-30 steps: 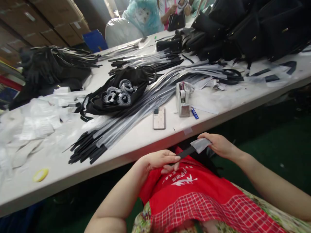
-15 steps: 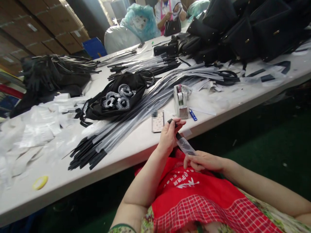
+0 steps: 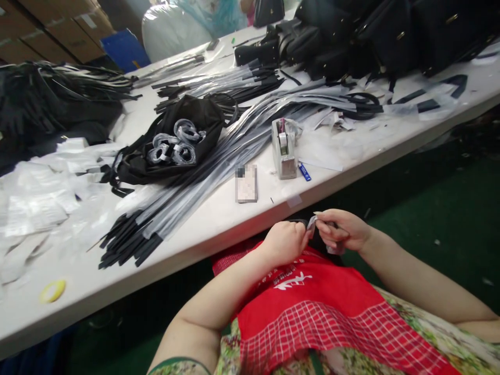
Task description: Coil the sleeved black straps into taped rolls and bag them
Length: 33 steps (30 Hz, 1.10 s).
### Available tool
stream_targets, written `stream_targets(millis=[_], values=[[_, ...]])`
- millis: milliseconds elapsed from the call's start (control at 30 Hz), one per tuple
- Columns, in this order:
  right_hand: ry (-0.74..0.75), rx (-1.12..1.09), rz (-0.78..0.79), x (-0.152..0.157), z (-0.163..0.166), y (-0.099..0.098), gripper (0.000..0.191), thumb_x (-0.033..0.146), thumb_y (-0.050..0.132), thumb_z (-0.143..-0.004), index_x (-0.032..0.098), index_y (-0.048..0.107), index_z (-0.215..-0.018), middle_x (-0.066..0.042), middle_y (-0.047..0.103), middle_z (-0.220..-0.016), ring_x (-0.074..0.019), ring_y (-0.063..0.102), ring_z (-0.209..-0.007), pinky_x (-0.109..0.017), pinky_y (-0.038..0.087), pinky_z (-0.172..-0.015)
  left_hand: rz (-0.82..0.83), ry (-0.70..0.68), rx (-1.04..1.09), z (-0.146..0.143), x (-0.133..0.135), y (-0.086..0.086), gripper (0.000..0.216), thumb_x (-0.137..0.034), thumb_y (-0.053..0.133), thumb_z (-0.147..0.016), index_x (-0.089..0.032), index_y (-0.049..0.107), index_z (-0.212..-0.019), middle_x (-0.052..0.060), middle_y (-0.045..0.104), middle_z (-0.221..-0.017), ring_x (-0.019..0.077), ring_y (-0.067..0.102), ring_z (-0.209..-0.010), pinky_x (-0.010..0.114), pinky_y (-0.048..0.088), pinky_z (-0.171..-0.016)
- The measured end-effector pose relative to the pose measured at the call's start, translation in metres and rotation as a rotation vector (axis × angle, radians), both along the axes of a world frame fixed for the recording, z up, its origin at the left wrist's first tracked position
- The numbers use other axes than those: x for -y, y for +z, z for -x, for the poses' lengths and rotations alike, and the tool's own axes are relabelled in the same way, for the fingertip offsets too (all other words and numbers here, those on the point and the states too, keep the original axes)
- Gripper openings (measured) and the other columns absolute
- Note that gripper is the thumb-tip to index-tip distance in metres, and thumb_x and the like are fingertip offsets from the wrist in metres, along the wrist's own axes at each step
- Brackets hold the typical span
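Observation:
My left hand (image 3: 286,241) and my right hand (image 3: 340,229) meet just below the front edge of the white table (image 3: 219,224), above my red apron (image 3: 308,302). Both are closed in a pinch on a black strap partly sheathed in a clear plastic sleeve (image 3: 312,224). The left fist covers most of the strap; only the sleeve's end shows between the fingertips. The rest of the strap is hidden behind my hands.
A pile of sleeved black straps (image 3: 187,192) fans across the table. Near it lie a phone (image 3: 246,183), a tape dispenser (image 3: 283,148), a blue pen (image 3: 304,171), a black bag holding tape rolls (image 3: 172,143), plastic sleeves (image 3: 39,198), a yellow ring (image 3: 52,290) and black handbags (image 3: 371,36).
My left hand dropped from the table edge down to my lap and my right hand rose to meet it, so both now pinch the strap close together. The view tilted slightly downward.

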State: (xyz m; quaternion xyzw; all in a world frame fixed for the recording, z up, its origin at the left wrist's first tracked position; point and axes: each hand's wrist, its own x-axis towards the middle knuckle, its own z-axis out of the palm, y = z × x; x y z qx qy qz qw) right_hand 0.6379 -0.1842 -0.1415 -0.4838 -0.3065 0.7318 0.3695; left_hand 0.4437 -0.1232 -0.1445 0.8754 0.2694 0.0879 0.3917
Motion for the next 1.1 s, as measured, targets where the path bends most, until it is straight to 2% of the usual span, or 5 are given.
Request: stream_targets(millis=[267, 433, 633, 933, 1100], values=[[0.039, 0.761, -0.603, 0.001, 0.014, -0.007, 0.035, 0.035, 0.063, -0.082, 0.019, 0.064, -0.113, -0.011, 0.066, -0.114, -0.0275, 0.059, -0.109, -0.044, 0.043, -0.103, 1.229, 0.036, 0.486, -0.010, -0.007, 0.018, 0.041, -0.059, 0.047, -0.090, -0.019, 0.046, -0.080, -0.012, 0.029, -0.047, 0.0068, 0.031, -0.039, 0.029, 0.051, -0.060], [0.317, 0.290, -0.340, 0.019, 0.066, -0.021, 0.052, 0.051, 0.033, -0.100, 0.015, 0.064, -0.079, 0.000, 0.056, -0.053, -0.0137, 0.053, -0.053, -0.030, 0.048, -0.065, 0.727, 0.388, 0.685, -0.016, -0.017, 0.003, 0.040, -0.055, 0.036, -0.096, -0.017, 0.050, -0.094, 0.001, 0.060, -0.067, 0.0156, 0.060, -0.063, 0.035, 0.053, -0.075], [0.130, 0.103, -0.292, 0.014, 0.021, 0.020, 0.043, 0.051, 0.053, -0.092, 0.014, 0.065, -0.075, 0.005, 0.048, -0.038, -0.0078, 0.037, -0.034, -0.024, 0.038, -0.046, -0.011, 0.093, 0.317, -0.003, -0.005, -0.010, 0.040, -0.041, 0.031, -0.097, -0.016, 0.059, -0.084, 0.013, 0.063, -0.082, 0.0249, 0.059, -0.079, 0.041, 0.046, -0.082], [0.002, 0.879, -0.750, -0.013, -0.008, 0.013, 0.034, 0.028, 0.061, -0.082, 0.019, 0.063, -0.115, -0.011, 0.064, -0.121, -0.0281, 0.058, -0.115, -0.043, 0.044, -0.104, 0.989, 0.057, 0.439, -0.016, 0.005, 0.018, 0.064, -0.068, 0.026, -0.093, -0.016, 0.057, -0.073, -0.007, 0.035, -0.043, 0.0089, 0.034, -0.038, 0.024, 0.039, -0.048], [0.406, 0.379, -0.463, 0.010, 0.048, 0.000, 0.037, 0.039, 0.045, -0.097, 0.017, 0.063, -0.074, -0.005, 0.068, -0.074, -0.0178, 0.064, -0.075, -0.033, 0.053, -0.083, 0.591, 0.330, 0.663, -0.019, -0.008, 0.010, 0.055, -0.057, 0.027, -0.098, -0.014, 0.059, -0.107, -0.002, 0.053, -0.060, 0.0142, 0.055, -0.057, 0.034, 0.053, -0.073]])
